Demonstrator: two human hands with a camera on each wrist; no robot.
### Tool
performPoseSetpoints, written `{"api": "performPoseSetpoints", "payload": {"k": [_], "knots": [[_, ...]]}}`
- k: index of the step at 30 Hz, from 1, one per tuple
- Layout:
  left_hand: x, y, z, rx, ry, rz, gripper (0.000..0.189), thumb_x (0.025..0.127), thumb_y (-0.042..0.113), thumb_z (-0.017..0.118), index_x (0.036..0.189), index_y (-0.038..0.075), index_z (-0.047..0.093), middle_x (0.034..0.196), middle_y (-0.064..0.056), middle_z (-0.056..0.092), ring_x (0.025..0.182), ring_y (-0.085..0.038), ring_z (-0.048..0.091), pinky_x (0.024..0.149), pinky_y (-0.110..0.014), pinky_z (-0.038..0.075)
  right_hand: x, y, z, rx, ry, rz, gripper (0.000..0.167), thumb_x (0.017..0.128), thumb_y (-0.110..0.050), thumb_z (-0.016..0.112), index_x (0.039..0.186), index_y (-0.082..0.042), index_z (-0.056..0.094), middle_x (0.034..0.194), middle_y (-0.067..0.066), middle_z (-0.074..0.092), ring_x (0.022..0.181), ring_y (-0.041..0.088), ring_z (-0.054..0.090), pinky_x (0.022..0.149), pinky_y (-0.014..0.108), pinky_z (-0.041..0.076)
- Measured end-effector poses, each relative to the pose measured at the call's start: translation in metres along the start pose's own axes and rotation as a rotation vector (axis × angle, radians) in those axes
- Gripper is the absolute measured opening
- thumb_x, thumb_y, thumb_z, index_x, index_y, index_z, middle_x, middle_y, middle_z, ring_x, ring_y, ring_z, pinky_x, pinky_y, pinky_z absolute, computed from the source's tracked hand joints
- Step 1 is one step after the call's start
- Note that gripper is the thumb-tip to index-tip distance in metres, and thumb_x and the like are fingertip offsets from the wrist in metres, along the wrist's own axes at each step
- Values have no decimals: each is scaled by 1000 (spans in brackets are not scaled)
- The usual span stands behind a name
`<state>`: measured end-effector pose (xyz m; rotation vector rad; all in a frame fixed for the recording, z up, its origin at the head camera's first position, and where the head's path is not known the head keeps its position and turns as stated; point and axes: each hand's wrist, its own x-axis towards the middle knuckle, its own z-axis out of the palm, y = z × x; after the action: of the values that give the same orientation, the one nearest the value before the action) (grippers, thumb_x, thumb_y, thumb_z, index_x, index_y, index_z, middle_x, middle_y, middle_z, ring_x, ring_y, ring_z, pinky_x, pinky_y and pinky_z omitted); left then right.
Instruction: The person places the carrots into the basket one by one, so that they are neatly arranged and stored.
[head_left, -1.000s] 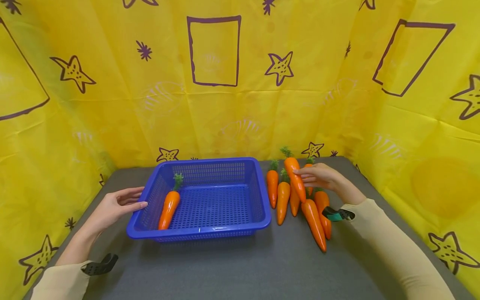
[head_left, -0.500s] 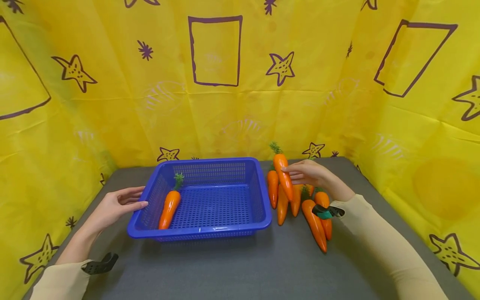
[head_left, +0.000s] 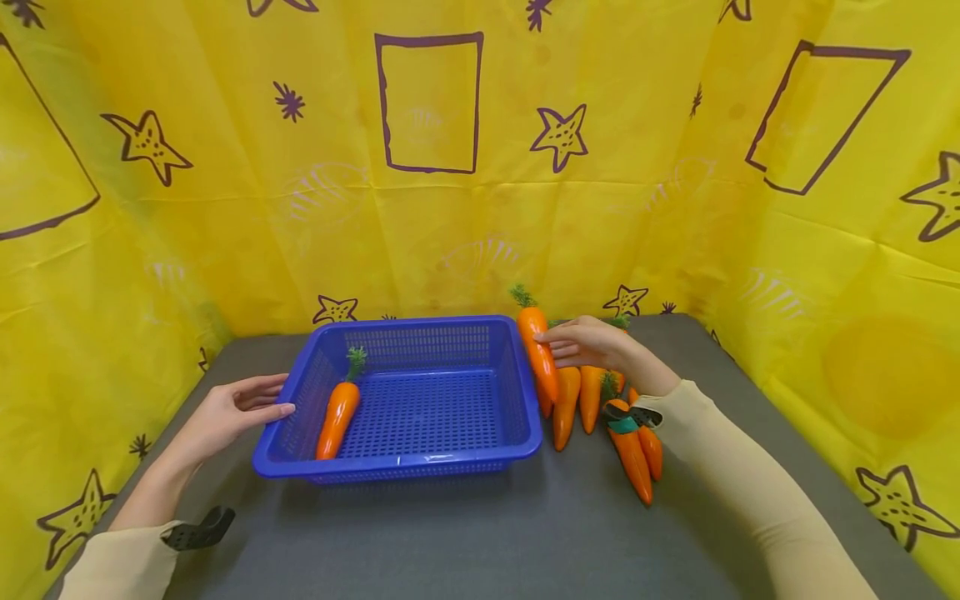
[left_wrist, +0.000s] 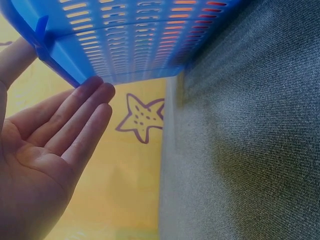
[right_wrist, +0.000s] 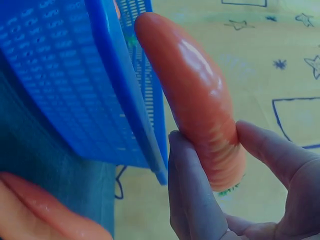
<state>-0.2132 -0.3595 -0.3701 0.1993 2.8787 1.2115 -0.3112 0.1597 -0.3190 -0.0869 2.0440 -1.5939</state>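
Note:
My right hand pinches a carrot with a leafy green top, raised beside the right rim of a blue plastic basket. Thumb and fingers press the thick end of this carrot from both sides in the right wrist view. On the basket's left rim lies the thumb of my left hand, its fingers against the outside below; the left wrist view has these fingertips at the rim's underside. Inside the basket, at its left, rests another carrot.
Several more carrots lie right of the basket on the dark grey table, partly behind my right hand and wrist. Two of them lie nearest the front. A yellow patterned cloth walls the table at the back and sides.
My right hand has carried the pinched carrot leftward from over the other carrots to the basket's right rim. The left hand and the basket have stayed in place.

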Motion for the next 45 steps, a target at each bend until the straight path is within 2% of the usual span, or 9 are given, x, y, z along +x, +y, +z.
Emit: {"api": "performPoseSetpoints", "payload": {"k": [5,13,18,26,30,35,41,45], "knots": [[0,0,0,-1,-1,1,63,89,39,64,139,6,46,131,-22,56,113,-36,59,83,-39,56,4,-5,10,2,2,13,55,90,-24,65,133,5,47,134,20,49,111,25,59,97,39,50],[0,0,-1,2,5,6,64,88,40,65,139,5,46,130,-22,56,112,-37,60,82,-38,57,10,-15,23,-6,-44,15,52,90,-24,65,129,7,50,118,14,57,99,20,63,96,39,50],[1,-1,-1,2,7,5,63,88,40,65,138,6,47,130,-22,57,112,-36,60,82,-38,57,15,-22,33,-21,-70,6,51,91,-23,64,129,7,49,120,17,58,99,22,64,100,43,47],[1,-1,-2,-4,3,10,63,88,40,65,138,7,47,130,-21,57,113,-36,59,82,-37,57,23,-31,50,3,-76,15,52,89,-20,66,127,10,46,118,18,56,101,26,63,89,38,54],[0,-1,-2,-5,3,12,63,88,40,65,138,7,47,130,-20,57,113,-36,59,83,-38,57,28,-33,59,25,-84,32,56,88,-19,67,130,9,42,117,18,58,100,27,64,94,41,51],[1,-1,-2,1,3,15,63,88,40,65,138,6,48,129,-21,58,112,-36,59,83,-38,57,34,-36,69,32,-133,27,55,90,-18,64,132,8,41,120,20,60,100,27,65,101,46,46],[2,-1,-1,2,5,19,63,88,40,66,138,6,48,129,-21,58,112,-37,59,83,-38,57,41,-38,83,15,-153,45,50,89,-17,66,128,8,47,116,17,63,100,25,66,91,40,53],[2,0,-2,5,4,16,64,87,40,66,138,6,48,129,-21,57,112,-37,59,83,-39,56,46,-40,92,24,-181,56,49,89,-16,66,128,7,46,114,17,64,101,25,66,93,41,52]]}}
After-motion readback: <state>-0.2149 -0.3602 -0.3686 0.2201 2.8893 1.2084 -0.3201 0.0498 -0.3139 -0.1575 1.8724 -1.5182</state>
